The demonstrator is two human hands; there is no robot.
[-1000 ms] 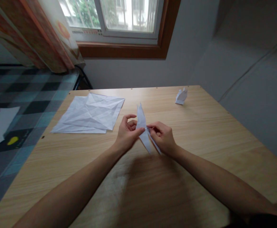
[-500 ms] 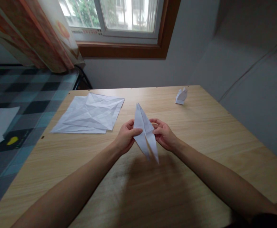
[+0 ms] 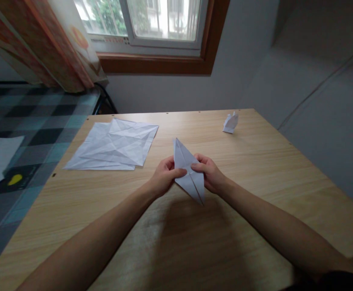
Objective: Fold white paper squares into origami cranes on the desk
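Observation:
Between my two hands is a folded sheet of white paper (image 3: 185,157), shaped like a long diamond with a crease down its middle. My left hand (image 3: 163,176) pinches its left edge, thumb on top and fingers behind. On the opposite edge, my right hand (image 3: 210,173) grips it the same way, with the thumb pressed near the centre. One point of the paper faces the window and the other points down toward me. It is held above the wooden table (image 3: 118,226), which carries its shadow. The fingers behind the paper are partly hidden.
Creased white sheets (image 3: 116,145) lie stacked at the table's far left. A small folded paper figure (image 3: 231,123) stands near the far right edge. To the left is a checkered cloth surface (image 3: 58,115) with white paper (image 3: 5,157) on it.
The folded paper now shows a broader, flat diamond face; its lower end earlier showed two split points. My right thumb has moved inward onto it, and the hands have shifted slightly right.

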